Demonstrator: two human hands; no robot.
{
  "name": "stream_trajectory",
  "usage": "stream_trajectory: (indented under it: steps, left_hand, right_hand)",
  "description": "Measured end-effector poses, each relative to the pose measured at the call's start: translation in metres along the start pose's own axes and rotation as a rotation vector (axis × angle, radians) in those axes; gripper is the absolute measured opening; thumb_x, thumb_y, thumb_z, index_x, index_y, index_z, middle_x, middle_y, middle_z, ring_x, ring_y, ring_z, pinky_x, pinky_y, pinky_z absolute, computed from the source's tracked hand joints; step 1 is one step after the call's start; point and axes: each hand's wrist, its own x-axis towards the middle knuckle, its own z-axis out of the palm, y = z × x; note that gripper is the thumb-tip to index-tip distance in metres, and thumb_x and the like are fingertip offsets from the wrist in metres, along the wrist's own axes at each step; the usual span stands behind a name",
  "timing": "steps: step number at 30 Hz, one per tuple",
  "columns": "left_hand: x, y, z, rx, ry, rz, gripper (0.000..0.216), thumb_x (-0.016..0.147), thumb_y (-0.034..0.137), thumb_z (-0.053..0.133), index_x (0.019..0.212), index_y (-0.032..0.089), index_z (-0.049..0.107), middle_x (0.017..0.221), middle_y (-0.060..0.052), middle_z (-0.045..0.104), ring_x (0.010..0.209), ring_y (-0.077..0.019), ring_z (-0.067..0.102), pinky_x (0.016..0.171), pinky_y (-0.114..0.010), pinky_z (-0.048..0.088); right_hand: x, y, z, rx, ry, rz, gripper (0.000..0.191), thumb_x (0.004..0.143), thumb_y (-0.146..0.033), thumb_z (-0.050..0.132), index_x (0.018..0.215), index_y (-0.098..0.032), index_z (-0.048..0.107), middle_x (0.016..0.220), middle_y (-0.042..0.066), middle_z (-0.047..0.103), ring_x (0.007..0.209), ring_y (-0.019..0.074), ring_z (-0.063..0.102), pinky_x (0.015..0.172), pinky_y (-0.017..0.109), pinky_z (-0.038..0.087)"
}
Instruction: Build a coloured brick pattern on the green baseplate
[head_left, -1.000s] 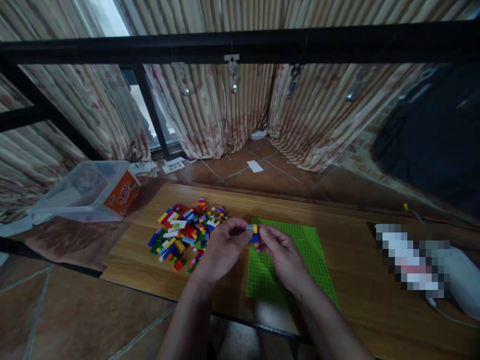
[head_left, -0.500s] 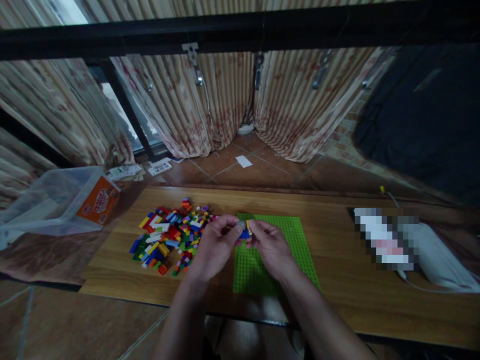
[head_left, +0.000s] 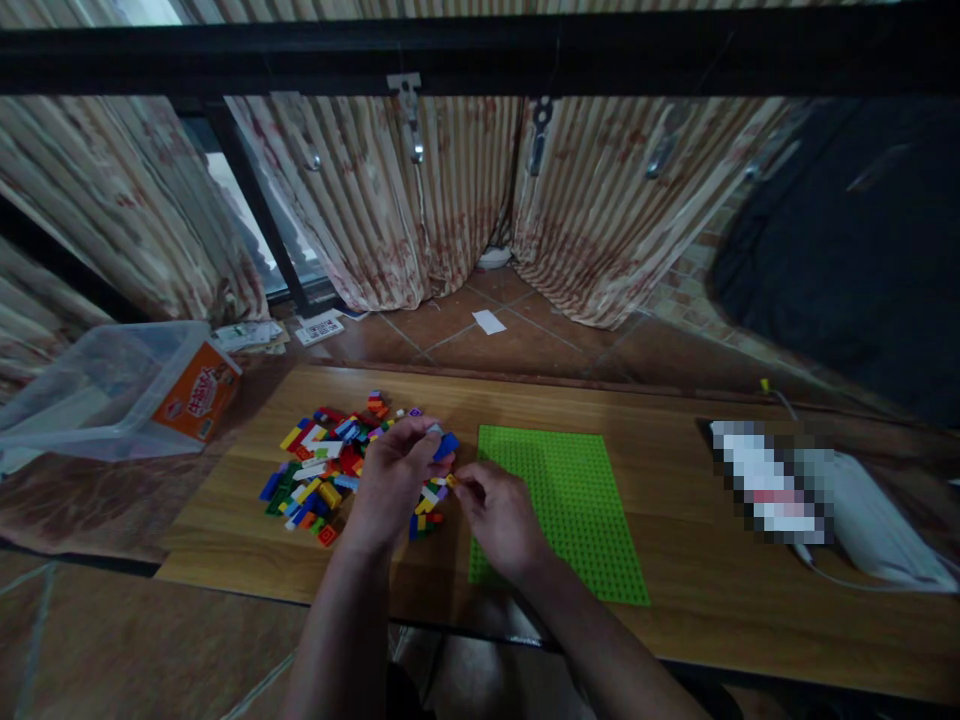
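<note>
My left hand [head_left: 394, 485] is closed around a blue brick [head_left: 448, 446], held above the right part of a heap of mixed toy bricks [head_left: 330, 495]. A small grey piece shows beside the blue brick at the fingertips, and the fingers partly cover both. Lower and to the right, my right hand [head_left: 501, 515] pinches a small yellow brick [head_left: 451, 481] at the heap's right edge. A green studded baseplate [head_left: 559, 500] lies flat on the table, partly behind my right hand and forearm.
The long wooden table [head_left: 682, 590] carries a blurred-out item [head_left: 765, 480] and a white object with a cable [head_left: 885, 520] at the right. A clear plastic bin [head_left: 112, 400] with an orange label stands beyond the left end. Curtains [head_left: 450, 210] hang behind.
Both hands have moved left, off the baseplate's upper left corner to the heap, and have come apart. The blue brick went with my left hand; my right hand is lower.
</note>
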Motion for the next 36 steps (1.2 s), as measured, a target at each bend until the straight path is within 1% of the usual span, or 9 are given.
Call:
stream_trajectory:
  steps: [4, 7, 10, 13, 16, 19, 24, 30, 36]
  left_hand:
    - [0.004, -0.004, 0.001, 0.049, 0.013, -0.005, 0.04, 0.061, 0.037, 0.08, 0.09, 0.014, 0.066, 0.077, -0.001, 0.07, 0.062, -0.0137, 0.066, 0.06, -0.024, 0.054]
    - [0.008, -0.009, 0.0, 0.135, -0.005, 0.025, 0.039, 0.061, 0.039, 0.081, 0.088, 0.014, 0.068, 0.078, -0.002, 0.071, 0.066, -0.0157, 0.066, 0.062, -0.025, 0.054]
    - [0.01, -0.014, 0.004, 0.235, -0.038, 0.084, 0.033, 0.065, 0.039, 0.079, 0.085, 0.014, 0.071, 0.077, -0.003, 0.073, 0.07, -0.0172, 0.066, 0.063, -0.025, 0.052]
    - [0.007, -0.016, 0.012, 0.292, -0.101, 0.125, 0.029, 0.067, 0.036, 0.078, 0.086, 0.014, 0.074, 0.081, -0.005, 0.075, 0.073, -0.0184, 0.067, 0.065, -0.026, 0.052]
    - [0.003, -0.018, 0.021, 0.315, -0.161, 0.165, 0.027, 0.072, 0.034, 0.074, 0.09, 0.014, 0.074, 0.085, -0.006, 0.076, 0.074, -0.0186, 0.068, 0.069, -0.027, 0.053]
    - [0.0, -0.021, 0.026, 0.366, -0.165, 0.22, 0.023, 0.077, 0.032, 0.069, 0.092, 0.015, 0.074, 0.09, -0.006, 0.076, 0.082, -0.0193, 0.069, 0.076, -0.028, 0.054]
    - [-0.003, -0.027, 0.032, 0.454, -0.105, 0.29, 0.021, 0.078, 0.029, 0.068, 0.093, 0.017, 0.075, 0.09, -0.005, 0.076, 0.081, -0.0198, 0.07, 0.078, -0.028, 0.054]
    - [-0.005, -0.032, 0.038, 0.508, -0.114, 0.362, 0.02, 0.08, 0.028, 0.067, 0.096, 0.019, 0.075, 0.092, -0.005, 0.076, 0.083, -0.0206, 0.07, 0.078, -0.029, 0.053]
    - [-0.003, -0.03, 0.042, 0.295, -0.077, 0.302, 0.019, 0.077, 0.031, 0.07, 0.088, 0.016, 0.071, 0.085, -0.005, 0.074, 0.077, -0.0189, 0.069, 0.075, -0.028, 0.054]
  right_hand:
    - [0.001, -0.006, -0.003, 0.186, -0.034, 0.077, 0.014, 0.086, -0.023, 0.056, 0.089, -0.024, 0.07, 0.079, 0.002, 0.068, 0.07, 0.0167, 0.061, 0.066, 0.03, 0.048]
    - [0.002, -0.01, -0.01, 0.386, 0.009, 0.14, 0.017, 0.088, -0.033, 0.058, 0.098, -0.024, 0.068, 0.083, 0.001, 0.067, 0.071, 0.0153, 0.063, 0.064, 0.027, 0.049]
    - [0.006, -0.011, -0.015, 0.554, 0.067, 0.171, 0.025, 0.083, -0.039, 0.067, 0.103, -0.024, 0.067, 0.084, 0.0, 0.065, 0.068, 0.013, 0.061, 0.063, 0.026, 0.05]
    - [0.01, -0.011, -0.019, 0.674, 0.114, 0.23, 0.029, 0.076, -0.041, 0.074, 0.098, -0.023, 0.069, 0.078, -0.001, 0.065, 0.063, 0.0121, 0.06, 0.061, 0.026, 0.051]
    - [0.015, -0.011, -0.022, 0.777, 0.17, 0.32, 0.034, 0.069, -0.048, 0.078, 0.086, -0.021, 0.069, 0.07, -0.001, 0.066, 0.055, 0.0114, 0.058, 0.052, 0.025, 0.048]
    - [0.017, -0.011, -0.025, 0.863, 0.202, 0.391, 0.04, 0.062, -0.052, 0.082, 0.081, -0.019, 0.069, 0.067, -0.001, 0.067, 0.053, 0.0106, 0.057, 0.05, 0.024, 0.047]
    - [0.016, -0.009, -0.028, 0.892, 0.264, 0.396, 0.042, 0.06, -0.054, 0.082, 0.079, -0.018, 0.071, 0.065, -0.001, 0.067, 0.052, 0.0098, 0.054, 0.051, 0.024, 0.046]
    - [0.012, -0.007, -0.028, 0.777, 0.302, 0.303, 0.035, 0.069, -0.053, 0.075, 0.079, -0.02, 0.072, 0.067, 0.0, 0.066, 0.057, 0.0116, 0.053, 0.054, 0.025, 0.045]
    - [0.012, -0.007, -0.03, 0.824, 0.266, 0.324, 0.039, 0.071, -0.057, 0.072, 0.079, -0.019, 0.071, 0.06, -0.002, 0.061, 0.052, 0.0102, 0.05, 0.051, 0.024, 0.041]
